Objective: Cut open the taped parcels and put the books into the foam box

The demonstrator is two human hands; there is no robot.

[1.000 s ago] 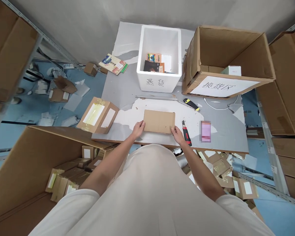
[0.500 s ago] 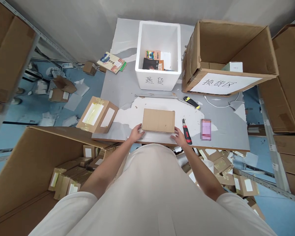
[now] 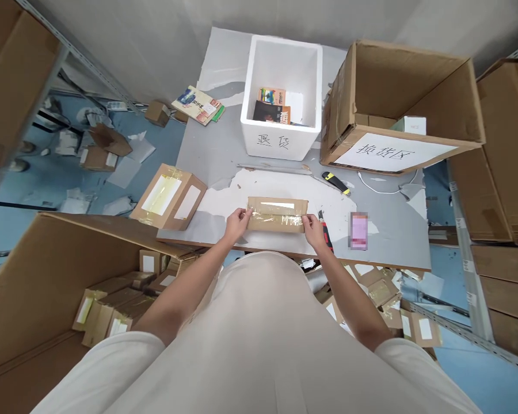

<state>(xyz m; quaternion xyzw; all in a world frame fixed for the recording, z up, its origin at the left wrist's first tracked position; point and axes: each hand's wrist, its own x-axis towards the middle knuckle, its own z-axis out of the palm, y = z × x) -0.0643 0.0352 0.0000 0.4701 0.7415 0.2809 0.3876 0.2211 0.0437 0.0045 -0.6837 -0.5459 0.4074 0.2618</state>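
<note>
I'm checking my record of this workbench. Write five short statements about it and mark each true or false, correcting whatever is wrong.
1. The left hand and right hand hold opposite ends of the flat brown cardboard parcel. True.
2. The parcel's visible face is free of tape. False: shiny tape runs across it.
3. Colourful printed booklets lie inside the white rectangular foam box. True.
4. The black-and-yellow cutter lies inside the foam box. False: it lies on the grey tabletop, outside the box.
5. The red-and-black cutter lies left of the parcel. False: it lies to the right, beside the right hand.
</note>
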